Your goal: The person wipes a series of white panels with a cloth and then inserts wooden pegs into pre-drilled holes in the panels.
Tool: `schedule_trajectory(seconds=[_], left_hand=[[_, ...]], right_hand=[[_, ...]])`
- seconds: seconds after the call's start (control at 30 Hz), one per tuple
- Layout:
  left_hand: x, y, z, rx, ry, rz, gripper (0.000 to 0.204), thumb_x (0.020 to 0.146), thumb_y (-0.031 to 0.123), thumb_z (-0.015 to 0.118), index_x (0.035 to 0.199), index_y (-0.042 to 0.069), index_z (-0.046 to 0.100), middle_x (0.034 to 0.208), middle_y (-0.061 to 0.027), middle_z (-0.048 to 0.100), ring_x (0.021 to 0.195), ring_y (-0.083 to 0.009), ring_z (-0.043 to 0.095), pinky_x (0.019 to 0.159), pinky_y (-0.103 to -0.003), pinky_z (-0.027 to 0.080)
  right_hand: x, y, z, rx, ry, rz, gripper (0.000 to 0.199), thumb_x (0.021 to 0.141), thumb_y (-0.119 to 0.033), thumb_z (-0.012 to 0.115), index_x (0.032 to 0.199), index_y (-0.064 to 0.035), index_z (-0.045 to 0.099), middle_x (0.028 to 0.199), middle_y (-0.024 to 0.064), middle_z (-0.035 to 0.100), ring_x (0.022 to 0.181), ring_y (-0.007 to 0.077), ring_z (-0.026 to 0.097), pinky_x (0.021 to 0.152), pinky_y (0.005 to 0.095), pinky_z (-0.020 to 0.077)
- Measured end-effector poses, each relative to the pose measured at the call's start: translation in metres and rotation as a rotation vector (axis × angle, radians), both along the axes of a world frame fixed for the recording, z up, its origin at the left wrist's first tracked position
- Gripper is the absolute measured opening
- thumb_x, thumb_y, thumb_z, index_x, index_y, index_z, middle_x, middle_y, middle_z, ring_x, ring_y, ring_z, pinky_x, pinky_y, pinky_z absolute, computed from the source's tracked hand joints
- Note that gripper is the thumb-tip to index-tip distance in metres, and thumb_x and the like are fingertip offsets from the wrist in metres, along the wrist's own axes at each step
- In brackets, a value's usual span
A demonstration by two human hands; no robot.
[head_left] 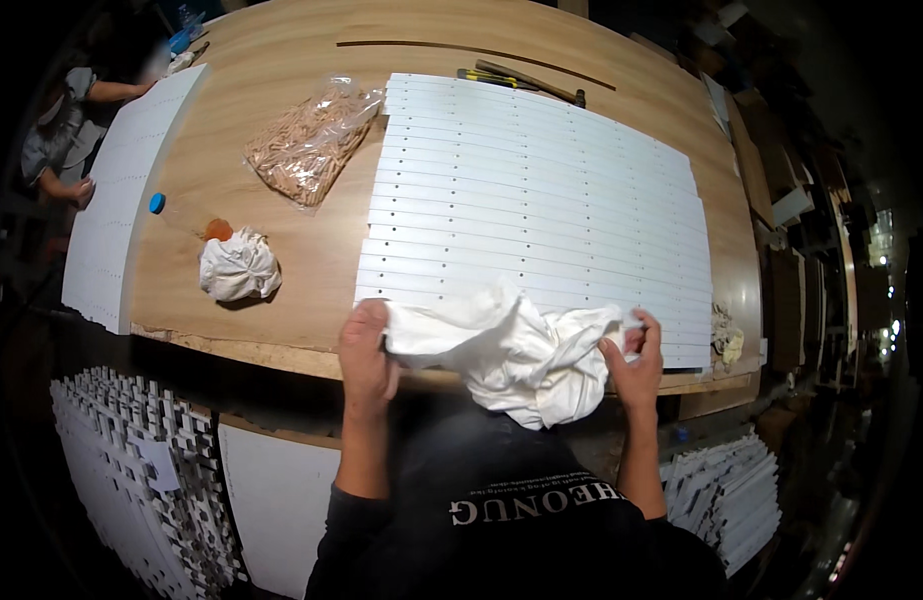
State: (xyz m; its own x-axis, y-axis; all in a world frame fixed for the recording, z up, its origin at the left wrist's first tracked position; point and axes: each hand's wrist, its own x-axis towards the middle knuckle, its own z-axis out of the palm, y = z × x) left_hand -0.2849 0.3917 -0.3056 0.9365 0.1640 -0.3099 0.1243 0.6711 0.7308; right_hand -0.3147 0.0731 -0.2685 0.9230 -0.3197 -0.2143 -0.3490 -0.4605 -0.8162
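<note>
A crumpled white cloth hangs between my two hands, over the near edge of the table. My left hand grips its left end, fingers closed round it. At the other end my right hand pinches the cloth between thumb and fingers. Just beyond the cloth lie long white boards side by side, with rows of small dark holes across them. Part of the nearest boards is hidden behind the cloth.
Left of the boards rest a clear bag of wooden dowels, a bundled white cloth and a blue cap. A hammer lies beyond the boards. Another person touches a white panel at far left. Stacked white pieces stand below.
</note>
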Motion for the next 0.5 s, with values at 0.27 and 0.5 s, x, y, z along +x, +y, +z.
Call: schedule_trajectory(seconds=[0.27, 0.5], left_hand=[[-0.004, -0.043, 0.028, -0.109, 0.008, -0.254, 0.017, 0.088, 0.004, 0.055, 0.105, 0.003, 0.052, 0.085, -0.0029, 0.059, 0.076, -0.0066, 0.054, 0.07, -0.021, 0.046], [-0.019, -0.055, -0.002, 0.33, -0.141, -0.048, 0.03, 0.088, 0.016, 0.057, 0.113, 0.002, 0.049, 0.091, -0.0039, 0.055, 0.08, -0.0103, 0.051, 0.075, -0.023, 0.043]], right_hand=[[0.044, 0.093, 0.018, -0.376, -0.471, 0.866, 0.04, 0.073, -0.025, 0.072, 0.111, -0.015, 0.061, 0.122, 0.0057, 0.054, 0.118, 0.0255, 0.047, 0.103, 0.0483, 0.0286], [0.043, 0.093, 0.016, -0.405, -0.454, 0.92, 0.014, 0.077, -0.023, 0.068, 0.086, -0.0131, 0.067, 0.086, 0.0017, 0.066, 0.087, 0.0216, 0.063, 0.096, 0.0444, 0.0397]])
